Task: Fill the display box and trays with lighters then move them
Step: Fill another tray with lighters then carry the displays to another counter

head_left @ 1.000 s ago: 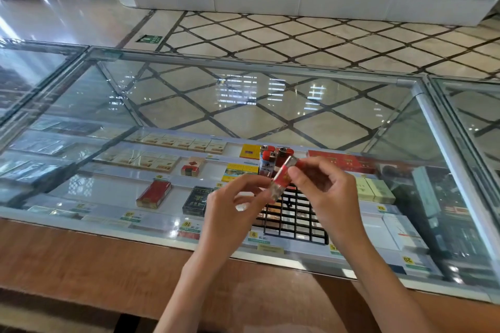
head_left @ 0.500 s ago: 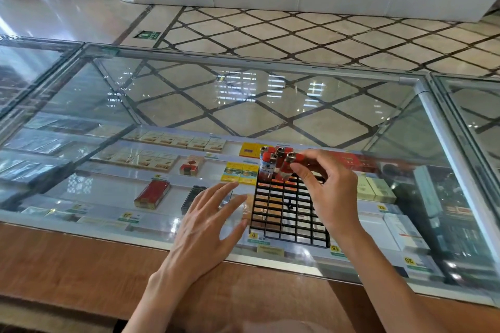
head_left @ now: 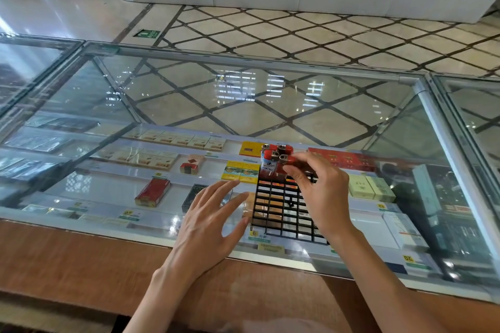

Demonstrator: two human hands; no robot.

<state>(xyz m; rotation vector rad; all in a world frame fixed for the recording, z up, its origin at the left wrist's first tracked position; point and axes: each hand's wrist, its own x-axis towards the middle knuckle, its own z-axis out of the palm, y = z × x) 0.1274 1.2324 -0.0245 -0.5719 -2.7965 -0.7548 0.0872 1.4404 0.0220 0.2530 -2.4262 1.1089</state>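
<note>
A black grid tray (head_left: 281, 213) lies on the glass counter top in front of me. Three red lighters (head_left: 270, 162) stand upright in its far left slots. My right hand (head_left: 322, 192) reaches over the tray, its thumb and fingers pinching one more red lighter (head_left: 287, 163) that stands in a far-row slot beside them. My left hand (head_left: 208, 222) rests flat on the glass just left of the tray, fingers spread, thumb against the tray's left edge, holding nothing.
The glass counter (head_left: 243, 105) covers shelves of cigarette packs, among them a red pack (head_left: 153, 192) and yellow packs (head_left: 240, 170). A wooden ledge (head_left: 81, 259) runs along the near edge. More glass cases adjoin left and right.
Both hands held a lighter above the tray one second ago. The left hand then dropped flat onto the glass, and the right hand carried the lighter to the far row.
</note>
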